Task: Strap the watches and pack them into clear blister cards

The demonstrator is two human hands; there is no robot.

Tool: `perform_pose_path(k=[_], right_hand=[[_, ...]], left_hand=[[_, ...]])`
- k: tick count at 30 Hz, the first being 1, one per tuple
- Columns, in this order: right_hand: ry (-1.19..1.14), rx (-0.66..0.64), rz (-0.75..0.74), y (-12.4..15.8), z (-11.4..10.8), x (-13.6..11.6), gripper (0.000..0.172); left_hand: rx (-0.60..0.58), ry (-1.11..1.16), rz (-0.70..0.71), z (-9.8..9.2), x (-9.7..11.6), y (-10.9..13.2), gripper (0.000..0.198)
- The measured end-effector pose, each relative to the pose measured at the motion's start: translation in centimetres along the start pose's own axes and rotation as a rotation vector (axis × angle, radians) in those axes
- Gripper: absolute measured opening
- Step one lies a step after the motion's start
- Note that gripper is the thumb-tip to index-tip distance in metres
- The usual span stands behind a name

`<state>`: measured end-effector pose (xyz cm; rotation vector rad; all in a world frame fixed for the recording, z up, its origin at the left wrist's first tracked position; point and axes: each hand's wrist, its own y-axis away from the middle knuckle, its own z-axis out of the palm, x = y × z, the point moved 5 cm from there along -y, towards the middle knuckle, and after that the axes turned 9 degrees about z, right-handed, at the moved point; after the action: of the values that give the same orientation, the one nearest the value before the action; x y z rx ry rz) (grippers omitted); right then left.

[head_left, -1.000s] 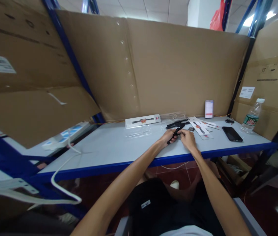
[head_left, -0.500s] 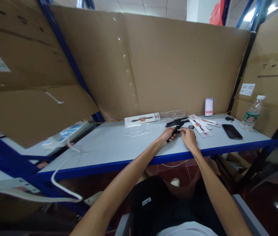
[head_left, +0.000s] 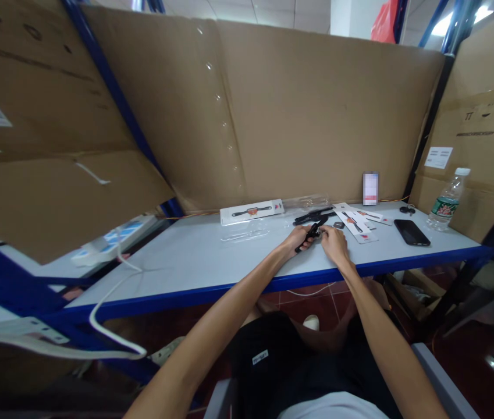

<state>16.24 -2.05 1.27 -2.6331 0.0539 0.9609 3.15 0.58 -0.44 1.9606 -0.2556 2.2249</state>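
My left hand (head_left: 298, 240) is wrapped round a black tool (head_left: 312, 232), which slants up to the right over the table's front part. Just right of it, my right hand (head_left: 333, 240) has its fingers pinched at a small shiny metal part by the tool; what they grip is too small to make out. Behind the hands lie more black tools (head_left: 312, 216). Printed cards (head_left: 353, 222) lie to the right, near a small dark piece (head_left: 338, 225). A white printed package (head_left: 251, 212) and clear plastic trays (head_left: 245, 234) are to the left.
A black phone (head_left: 411, 233), a bottle (head_left: 445, 201) and keys (head_left: 407, 209) are on the table's right side. Another phone (head_left: 370, 188) stands against the cardboard wall (head_left: 316, 116). A white cable (head_left: 118, 279) hangs over the left edge by a power strip (head_left: 116, 240).
The camera view has shifted very slightly. Both hands stay at the black tool, with barely any movement of the fingers.
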Motion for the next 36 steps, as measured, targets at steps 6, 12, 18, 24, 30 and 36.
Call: perform_pose_path(k=[6,12,18,24,30,36], right_hand=[[-0.054,-0.049,-0.083,0.0,0.0,-0.4,0.042],[-0.013,-0.002,0.018,0.0,-0.1,0.1,0.043],[-0.095,-0.056,-0.049,-0.1,0.0,-0.2,0.043],[-0.035,-0.021,0.083,-0.2,-0.1,0.5,0.035],[-0.078,-0.003,0.003,-0.3,0.1,0.1,0.034],[-0.136,-0.017,-0.044,-0.6,0.4,0.3,0.020]], left_hand=[[0.016,-0.002,0.003,-0.2,-0.1,-0.1,0.031],[0.012,-0.026,0.000,-0.1,-0.1,0.0,0.032],[0.005,-0.028,0.017,-0.1,-0.1,-0.2,0.033],[-0.004,-0.040,0.021,-0.2,-0.1,-0.1,0.035],[-0.022,-0.060,0.012,0.0,-0.2,-0.2,0.035],[-0.037,-0.113,0.027,0.3,-0.1,0.0,0.033]])
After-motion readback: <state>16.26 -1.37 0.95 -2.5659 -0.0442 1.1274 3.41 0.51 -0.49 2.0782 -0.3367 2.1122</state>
